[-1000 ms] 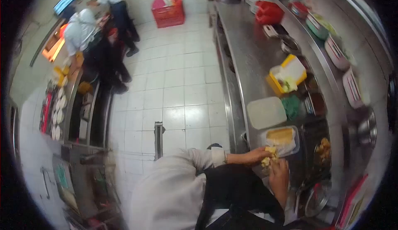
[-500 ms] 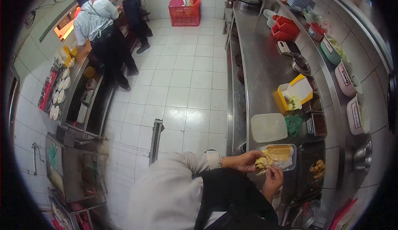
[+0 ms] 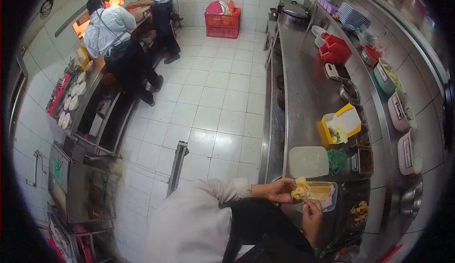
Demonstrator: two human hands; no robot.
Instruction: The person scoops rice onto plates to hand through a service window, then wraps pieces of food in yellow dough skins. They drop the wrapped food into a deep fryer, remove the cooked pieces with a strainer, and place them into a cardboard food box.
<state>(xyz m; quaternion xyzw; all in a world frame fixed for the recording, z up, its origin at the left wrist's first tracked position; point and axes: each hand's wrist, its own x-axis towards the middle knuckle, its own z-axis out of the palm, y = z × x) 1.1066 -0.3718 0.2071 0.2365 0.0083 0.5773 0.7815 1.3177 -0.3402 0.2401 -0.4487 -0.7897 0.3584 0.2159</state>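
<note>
My left hand is closed around a crumpled yellow piece of food that looks like a thin, folded wrapper. Just below it, my right hand has its fingertips pinched together close to the lower edge of the piece. Whether those fingertips grip anything is too small to make out. Behind both hands sits a clear plastic tub holding flat yellow sheets and white paper or film. A dark tray to the right holds golden-brown food pieces.
Along the steel counter lie a translucent lid, a green cloth and an open yellow box. White and green bins line the wall shelf. Two co-workers stand at the opposite counter. A red crate stands at the back.
The view has shifted slightly, moving the room down and right in the picture. My right hand has dropped a little lower relative to my left, and the yellow piece looks more opened out.
</note>
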